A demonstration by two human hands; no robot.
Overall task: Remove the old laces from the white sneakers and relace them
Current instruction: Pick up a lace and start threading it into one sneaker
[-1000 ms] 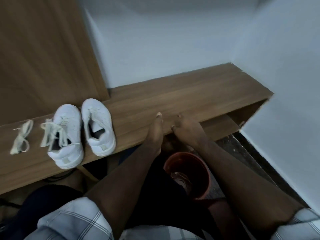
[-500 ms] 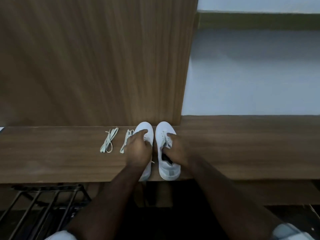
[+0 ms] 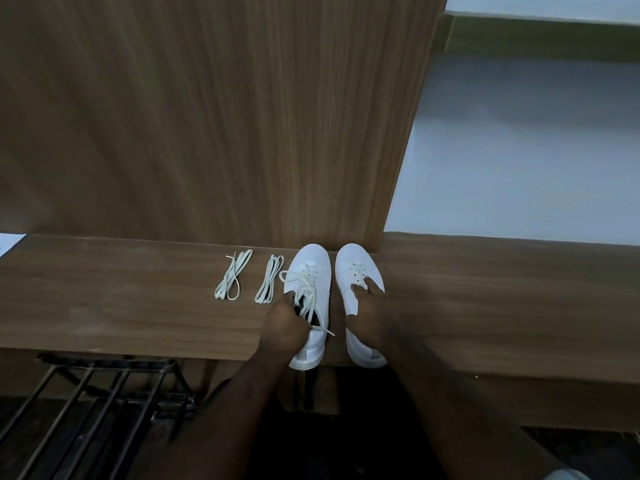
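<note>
We had both white sneakers standing side by side on the wooden bench (image 3: 138,299), toes against the upright wood panel (image 3: 242,116) and heels just over the bench's near edge. Each shoe's long axis ran from us straight toward that panel, so both pointed away from us.

Our left hand (image 3: 282,327) sat on the left sneaker (image 3: 320,271), fingers curled around a length of its old lace (image 3: 304,285), which lay slack and partly pulled out of the eyelets. Our right hand (image 3: 369,317) lay over the right sneaker (image 3: 346,268); the fingertips reached toward its eyelets, yet we could not tell whether they pinched anything or merely pressed. That shoe showed no lace at all.

Left of the left sneaker lay two folded lace bundles, one just beside it (image 3: 269,280) and the other (image 3: 232,276) a little farther out. Whether they were new or old we could not tell.

We judged the main risk to be the heels: with both overhanging the near edge, a sharp tug on the lace toward us could drag the left sneaker off the bench. A pull while the lace was crossed in the eyelets could also snag it. Mixing the freed lace with the bundles beside the shoe was a further hazard.
</note>
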